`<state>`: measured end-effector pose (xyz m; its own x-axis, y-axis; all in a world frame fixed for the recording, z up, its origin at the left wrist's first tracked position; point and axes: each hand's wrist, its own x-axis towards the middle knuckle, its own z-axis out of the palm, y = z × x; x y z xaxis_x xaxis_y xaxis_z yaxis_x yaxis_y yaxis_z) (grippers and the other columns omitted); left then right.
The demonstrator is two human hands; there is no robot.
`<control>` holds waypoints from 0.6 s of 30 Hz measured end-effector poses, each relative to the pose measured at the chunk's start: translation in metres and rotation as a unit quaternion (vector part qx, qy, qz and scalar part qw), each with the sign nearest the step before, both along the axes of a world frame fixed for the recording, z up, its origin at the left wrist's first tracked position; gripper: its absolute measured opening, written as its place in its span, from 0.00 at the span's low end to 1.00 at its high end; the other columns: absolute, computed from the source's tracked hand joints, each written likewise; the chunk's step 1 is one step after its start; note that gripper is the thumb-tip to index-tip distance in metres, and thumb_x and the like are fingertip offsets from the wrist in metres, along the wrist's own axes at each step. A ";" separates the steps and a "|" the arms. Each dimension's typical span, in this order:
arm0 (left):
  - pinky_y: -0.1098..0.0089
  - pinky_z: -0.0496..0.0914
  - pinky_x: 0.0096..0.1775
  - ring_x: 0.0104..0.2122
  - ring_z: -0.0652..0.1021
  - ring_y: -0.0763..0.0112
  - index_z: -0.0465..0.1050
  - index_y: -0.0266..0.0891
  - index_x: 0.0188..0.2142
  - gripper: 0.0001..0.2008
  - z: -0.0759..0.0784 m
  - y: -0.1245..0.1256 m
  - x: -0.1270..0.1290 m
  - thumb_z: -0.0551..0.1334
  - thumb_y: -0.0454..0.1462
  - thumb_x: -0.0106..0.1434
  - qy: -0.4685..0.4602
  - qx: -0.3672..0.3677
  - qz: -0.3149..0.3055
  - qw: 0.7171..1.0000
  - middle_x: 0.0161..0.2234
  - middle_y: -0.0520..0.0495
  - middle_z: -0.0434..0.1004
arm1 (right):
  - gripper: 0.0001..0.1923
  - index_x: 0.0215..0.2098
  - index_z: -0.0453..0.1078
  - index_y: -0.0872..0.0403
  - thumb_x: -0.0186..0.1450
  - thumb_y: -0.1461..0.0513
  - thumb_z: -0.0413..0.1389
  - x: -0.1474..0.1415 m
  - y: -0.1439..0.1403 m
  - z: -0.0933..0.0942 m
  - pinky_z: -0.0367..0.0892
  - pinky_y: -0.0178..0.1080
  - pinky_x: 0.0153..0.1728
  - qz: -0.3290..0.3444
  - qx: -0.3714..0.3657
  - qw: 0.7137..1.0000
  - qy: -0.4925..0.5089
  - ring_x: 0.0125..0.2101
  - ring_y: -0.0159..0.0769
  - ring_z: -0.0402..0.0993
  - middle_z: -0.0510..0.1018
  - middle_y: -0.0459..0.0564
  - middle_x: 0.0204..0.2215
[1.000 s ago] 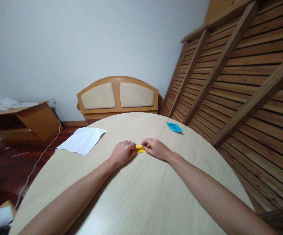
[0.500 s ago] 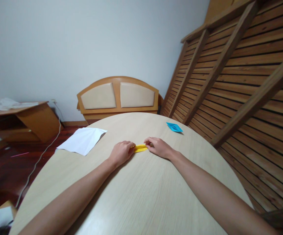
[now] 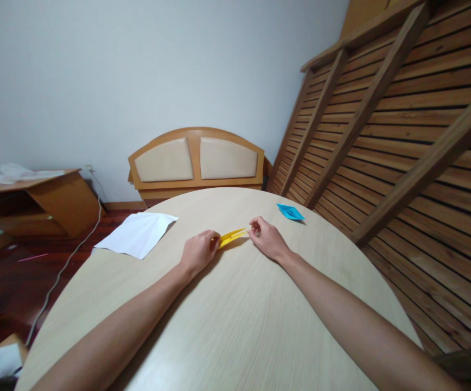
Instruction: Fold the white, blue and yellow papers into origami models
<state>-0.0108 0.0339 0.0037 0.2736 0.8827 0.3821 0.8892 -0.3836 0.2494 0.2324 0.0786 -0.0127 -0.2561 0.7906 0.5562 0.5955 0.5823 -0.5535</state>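
A narrow strip of folded yellow paper [image 3: 232, 237] is held just over the table, its layers parted a little toward the right end. My left hand [image 3: 199, 251] is closed on the left end, thumb and fingers pinching it. At the other end, the curled fingers of my right hand [image 3: 268, 239] meet the paper's pointed tip; how firmly they grip it is hard to see. Beyond my right hand lies a blue folded paper [image 3: 290, 212], shaped like a small boat.
A creased white sheet [image 3: 138, 233] lies at the left edge of the round wooden table [image 3: 255, 320]. Behind the table stands a padded headboard [image 3: 197, 179]. Wooden slats [image 3: 382, 152] lean on the right, and a low cabinet [image 3: 56, 203] stands at the left.
My right hand has shifted slightly up and to the right. The yellow paper has tilted, its right end raised, and more of it shows with its layers apart.
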 end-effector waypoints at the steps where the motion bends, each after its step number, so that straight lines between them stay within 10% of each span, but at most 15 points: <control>1: 0.70 0.66 0.32 0.33 0.79 0.65 0.76 0.41 0.40 0.10 -0.001 0.001 0.000 0.56 0.38 0.68 -0.026 0.006 0.008 1.000 0.37 0.46 0.81 | 0.06 0.40 0.67 0.53 0.64 0.60 0.56 -0.002 -0.001 0.001 0.66 0.37 0.32 -0.022 -0.004 1.000 0.010 0.29 0.34 0.72 0.76 0.45 0.30; 6: 0.69 0.70 0.33 0.32 0.80 0.65 0.76 0.40 0.39 0.13 -0.003 0.007 -0.001 0.56 0.43 0.68 -0.197 0.019 0.033 0.980 0.35 0.45 0.82 | 0.10 0.29 0.68 0.53 0.67 0.58 0.55 -0.016 -0.013 0.008 0.65 0.36 0.32 0.002 -0.038 0.999 0.018 0.28 0.34 0.72 0.76 0.45 0.26; 11: 0.70 0.71 0.30 0.28 0.78 0.67 0.73 0.37 0.38 0.18 -0.002 0.009 0.005 0.57 0.50 0.66 -0.349 0.011 -0.014 0.937 0.33 0.45 0.80 | 0.04 0.36 0.72 0.52 0.68 0.61 0.56 -0.032 -0.027 0.014 0.67 0.37 0.41 0.131 -0.016 0.991 0.020 0.34 0.32 0.75 0.79 0.46 0.35; 18: 0.73 0.69 0.26 0.26 0.77 0.71 0.69 0.37 0.38 0.20 0.001 -0.001 0.016 0.62 0.52 0.63 -0.411 -0.063 -0.111 0.903 0.32 0.47 0.77 | 0.06 0.40 0.72 0.52 0.67 0.59 0.58 -0.036 -0.029 0.015 0.69 0.39 0.42 0.139 0.000 0.989 0.050 0.36 0.35 0.75 0.79 0.49 0.38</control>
